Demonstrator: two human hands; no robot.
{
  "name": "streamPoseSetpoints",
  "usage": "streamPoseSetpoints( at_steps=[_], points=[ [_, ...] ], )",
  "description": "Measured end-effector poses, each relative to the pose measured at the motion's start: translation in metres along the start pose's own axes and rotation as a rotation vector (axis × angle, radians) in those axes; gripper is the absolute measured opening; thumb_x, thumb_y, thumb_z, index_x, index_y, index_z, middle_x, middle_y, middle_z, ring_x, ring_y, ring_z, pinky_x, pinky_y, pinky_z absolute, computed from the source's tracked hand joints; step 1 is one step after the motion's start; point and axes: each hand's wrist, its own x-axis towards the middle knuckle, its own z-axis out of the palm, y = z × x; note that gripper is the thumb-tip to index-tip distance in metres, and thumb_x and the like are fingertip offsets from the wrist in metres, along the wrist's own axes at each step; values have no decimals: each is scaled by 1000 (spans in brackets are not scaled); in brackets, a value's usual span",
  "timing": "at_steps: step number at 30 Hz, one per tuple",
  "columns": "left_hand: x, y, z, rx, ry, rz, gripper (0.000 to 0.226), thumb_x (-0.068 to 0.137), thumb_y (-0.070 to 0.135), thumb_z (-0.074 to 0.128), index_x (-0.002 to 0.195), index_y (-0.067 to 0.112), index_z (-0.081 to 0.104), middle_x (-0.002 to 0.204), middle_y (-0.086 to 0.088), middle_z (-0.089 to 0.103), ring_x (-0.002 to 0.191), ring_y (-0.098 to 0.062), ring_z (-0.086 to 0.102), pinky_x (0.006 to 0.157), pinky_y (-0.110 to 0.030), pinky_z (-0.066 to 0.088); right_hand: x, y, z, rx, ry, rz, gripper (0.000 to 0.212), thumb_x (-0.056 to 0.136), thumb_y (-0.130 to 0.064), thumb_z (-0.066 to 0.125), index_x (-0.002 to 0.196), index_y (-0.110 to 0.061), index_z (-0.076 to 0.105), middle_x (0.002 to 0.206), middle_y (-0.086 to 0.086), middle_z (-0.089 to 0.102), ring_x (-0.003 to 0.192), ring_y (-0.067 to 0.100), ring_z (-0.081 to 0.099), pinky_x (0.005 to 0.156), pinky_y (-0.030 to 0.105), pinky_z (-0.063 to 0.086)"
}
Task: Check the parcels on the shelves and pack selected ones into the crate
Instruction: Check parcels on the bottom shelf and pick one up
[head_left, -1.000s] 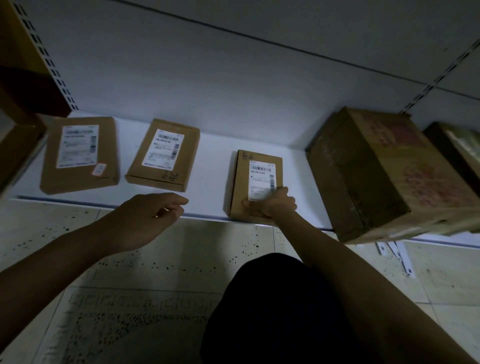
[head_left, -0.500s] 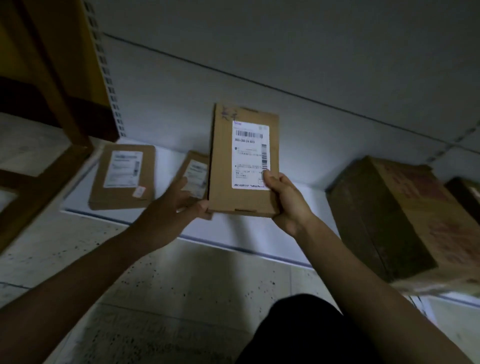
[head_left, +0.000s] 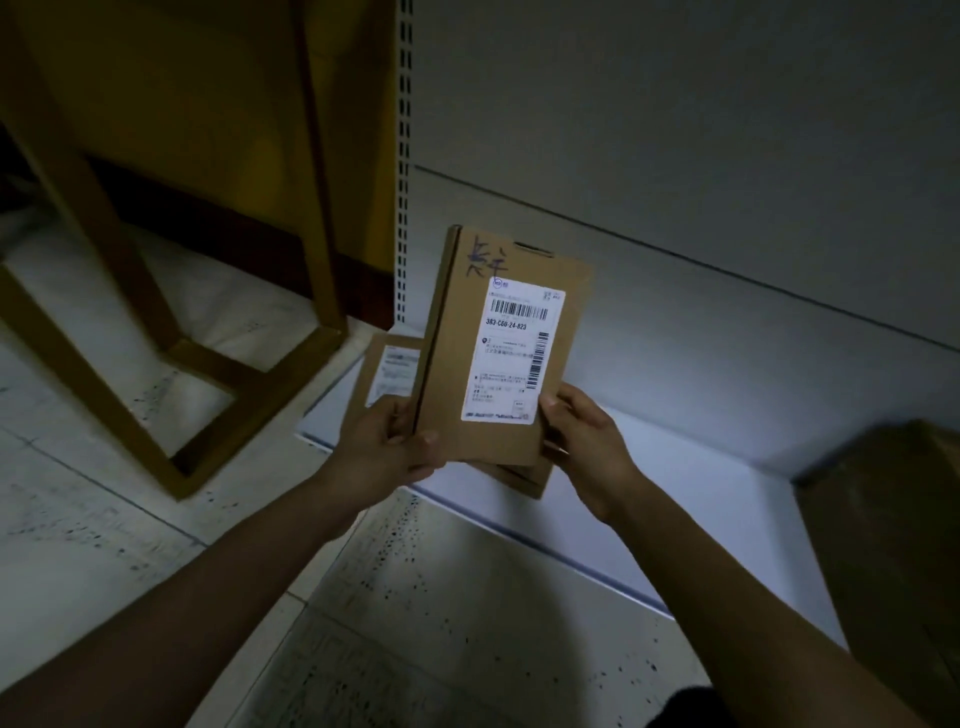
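Checking step: left hand (head_left: 387, 447) and right hand (head_left: 584, 441) both grip the small parcel (head_left: 498, 348) upright above the shelf (head_left: 675, 499), label facing up. Next probably read it, then find the crate, which isn't visible.

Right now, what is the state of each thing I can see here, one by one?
held parcel: lifted off the shelf, upright, closed, label facing the camera.
left hand: gripping the held parcel's lower left corner.
right hand: gripping its lower right edge.
second parcel: lying flat on the shelf, label up, partly hidden.
third parcel: on the shelf, mostly hidden behind the held one.
large box: resting on the shelf, closed.
shelf: bare in the middle.
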Motion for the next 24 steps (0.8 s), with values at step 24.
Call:
streamPoseSetpoints(
  at_steps=[24],
  points=[
    [-14,-7,-8,790,168,313,42,83,38,68,118,19,54,106,3,67,90,-15,63,78,-35,54,-24,-27,-9,-221,-125,-229,23,99,-14,47,111,-28,61,106,-9,70,100,8,64,82,26,54]
  ],
)
